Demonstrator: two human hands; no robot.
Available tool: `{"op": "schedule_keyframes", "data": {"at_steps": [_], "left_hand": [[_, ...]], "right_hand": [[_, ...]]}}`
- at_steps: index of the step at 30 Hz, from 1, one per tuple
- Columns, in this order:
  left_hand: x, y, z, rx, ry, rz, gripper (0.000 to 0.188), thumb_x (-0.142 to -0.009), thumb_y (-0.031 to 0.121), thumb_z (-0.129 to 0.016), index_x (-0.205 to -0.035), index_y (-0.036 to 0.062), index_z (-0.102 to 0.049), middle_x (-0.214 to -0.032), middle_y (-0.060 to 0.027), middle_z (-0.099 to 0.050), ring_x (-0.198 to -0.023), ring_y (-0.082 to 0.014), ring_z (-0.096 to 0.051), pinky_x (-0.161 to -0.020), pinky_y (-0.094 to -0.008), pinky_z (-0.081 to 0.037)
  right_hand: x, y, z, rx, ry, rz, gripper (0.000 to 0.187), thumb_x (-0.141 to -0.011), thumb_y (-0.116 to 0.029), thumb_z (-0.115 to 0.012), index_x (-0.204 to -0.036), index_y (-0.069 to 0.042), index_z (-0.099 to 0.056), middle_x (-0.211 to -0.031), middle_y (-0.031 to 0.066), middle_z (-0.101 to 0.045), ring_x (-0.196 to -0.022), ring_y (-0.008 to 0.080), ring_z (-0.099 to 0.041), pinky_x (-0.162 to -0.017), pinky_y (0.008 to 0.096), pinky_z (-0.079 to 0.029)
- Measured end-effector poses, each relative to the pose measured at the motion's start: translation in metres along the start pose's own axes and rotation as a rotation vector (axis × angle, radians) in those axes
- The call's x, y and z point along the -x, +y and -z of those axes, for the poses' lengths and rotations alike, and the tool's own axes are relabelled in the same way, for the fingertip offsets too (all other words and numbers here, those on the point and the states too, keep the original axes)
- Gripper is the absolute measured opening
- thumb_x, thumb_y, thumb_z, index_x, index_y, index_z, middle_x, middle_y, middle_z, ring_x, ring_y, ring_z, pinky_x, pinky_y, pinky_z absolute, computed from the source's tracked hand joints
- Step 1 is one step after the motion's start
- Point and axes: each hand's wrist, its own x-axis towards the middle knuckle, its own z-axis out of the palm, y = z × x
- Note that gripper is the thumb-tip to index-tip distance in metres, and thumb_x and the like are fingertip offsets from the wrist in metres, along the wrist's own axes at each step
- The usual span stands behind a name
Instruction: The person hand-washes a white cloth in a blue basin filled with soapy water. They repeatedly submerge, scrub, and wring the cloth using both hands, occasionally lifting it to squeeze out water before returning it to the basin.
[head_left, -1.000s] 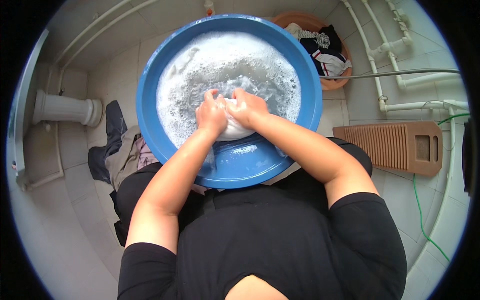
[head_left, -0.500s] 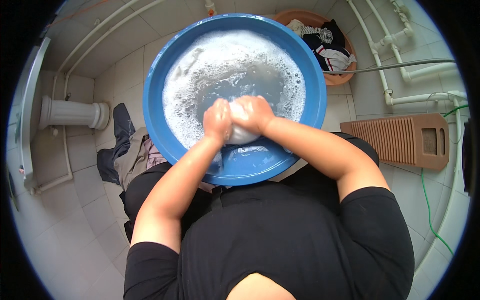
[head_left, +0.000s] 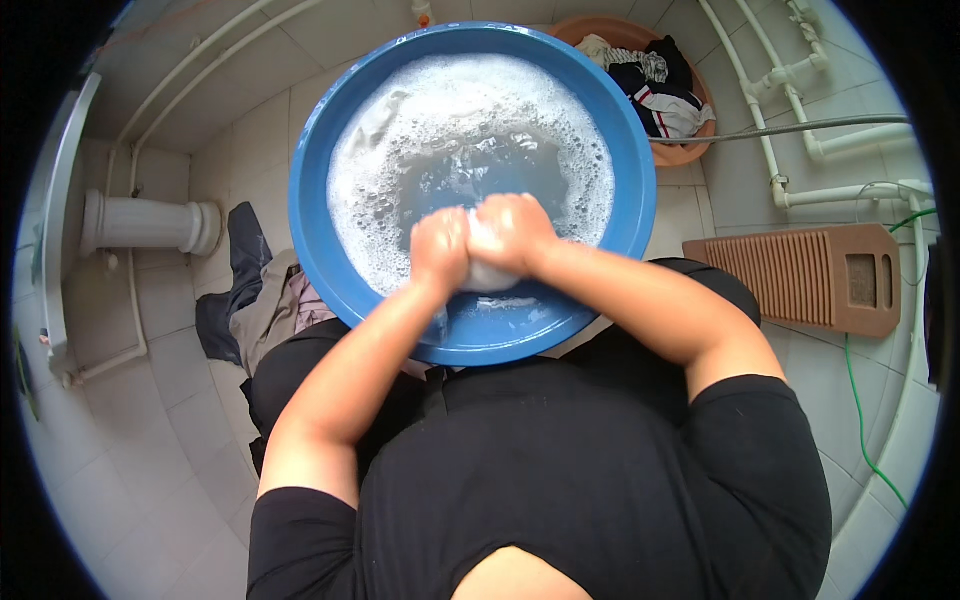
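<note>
Cloth point(head_left: 488, 274) bunched between left hand point(head_left: 440, 248) and right hand point(head_left: 512, 232), fingers clenched on it, near basin point(head_left: 310, 215) front rim.

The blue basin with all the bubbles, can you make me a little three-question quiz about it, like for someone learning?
1. True or false: the blue basin holds soapy, foamy water.
2. What are the left hand and right hand squeezing together? A) a green hose B) a white cloth C) a wooden washboard
3. Fill in: the brown washboard lies on the tiled floor to the person's ____ side.

Key
1. True: white suds ring the water.
2. B: both hands are closed on a white cloth above the water near the basin's near edge.
3. Right.
</note>
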Motion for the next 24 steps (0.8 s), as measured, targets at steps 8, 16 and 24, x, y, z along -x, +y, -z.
{"op": "schedule_keyframes", "data": {"at_steps": [8,16,24], "left_hand": [[0.001,-0.034,0.005,0.007,-0.107,0.302,0.041,-0.090,0.037,-0.040,-0.106,0.0036,-0.057,-0.116,-0.0228,-0.050,-0.114,-0.0383,-0.042,-0.097,-0.0446,-0.031],[0.051,0.031,0.000,0.022,0.147,-0.123,0.013,-0.078,0.016,-0.055,-0.071,0.0054,-0.052,-0.082,-0.0130,-0.056,-0.082,-0.0327,-0.051,-0.073,-0.0410,-0.038],[0.005,-0.007,-0.005,0.242,0.024,-0.045,0.025,-0.081,0.018,-0.044,-0.064,0.0024,-0.053,-0.067,-0.0198,-0.054,-0.063,-0.0385,-0.051,-0.058,-0.0443,-0.040]], "right_hand": [[0.006,-0.016,0.012,-0.065,-0.035,-0.236,0.062,-0.069,-0.055,-0.059,-0.105,-0.005,-0.059,-0.135,0.0218,-0.035,-0.127,0.0369,-0.030,-0.104,0.0456,-0.025],[0.053,-0.003,-0.010,-0.064,0.402,0.402,0.035,-0.054,-0.036,-0.068,-0.073,-0.008,-0.059,-0.088,0.0100,-0.055,-0.087,0.0300,-0.052,-0.074,0.0412,-0.041],[0.001,0.018,-0.011,-0.135,0.074,0.365,0.032,-0.060,-0.042,-0.057,-0.064,-0.011,-0.061,-0.072,0.0108,-0.060,-0.070,0.0309,-0.058,-0.064,0.0408,-0.046]]}}
